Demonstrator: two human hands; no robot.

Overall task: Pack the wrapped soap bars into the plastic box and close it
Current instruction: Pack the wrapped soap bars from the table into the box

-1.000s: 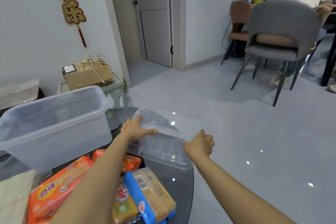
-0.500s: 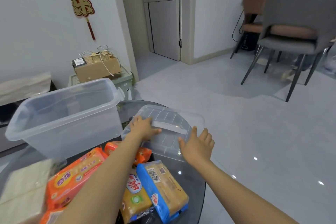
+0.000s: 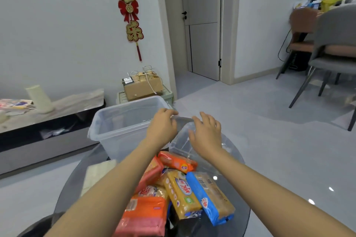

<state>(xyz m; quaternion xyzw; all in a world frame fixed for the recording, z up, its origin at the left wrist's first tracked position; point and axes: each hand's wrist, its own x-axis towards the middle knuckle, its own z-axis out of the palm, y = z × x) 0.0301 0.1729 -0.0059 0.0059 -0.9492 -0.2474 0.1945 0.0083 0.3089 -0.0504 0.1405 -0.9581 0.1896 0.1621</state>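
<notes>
The clear plastic box [image 3: 123,129] stands open and empty at the far side of the round glass table [image 3: 236,161]. Its clear lid [image 3: 183,144] lies flat on the glass just right of the box. My left hand [image 3: 161,128] hovers at the box's right rim with bent fingers; whether it grips anything is unclear. Over the lid, my right hand [image 3: 206,134] is spread and holds nothing. Several wrapped soap bars are piled nearer me: an orange one [image 3: 177,161], a yellow one [image 3: 181,192], a blue one [image 3: 210,196] and a large orange pack [image 3: 146,215].
A pale folded cloth [image 3: 98,173] lies on the table's left part. A low cabinet [image 3: 48,121] runs along the left wall, with a cardboard box [image 3: 142,86] on a green bin behind the table. Grey chairs [image 3: 335,54] stand far right on open floor.
The lid has been set down on the glass beside the box, and my right hand has lifted off it and spread. My view has swung left, bringing the box to centre.
</notes>
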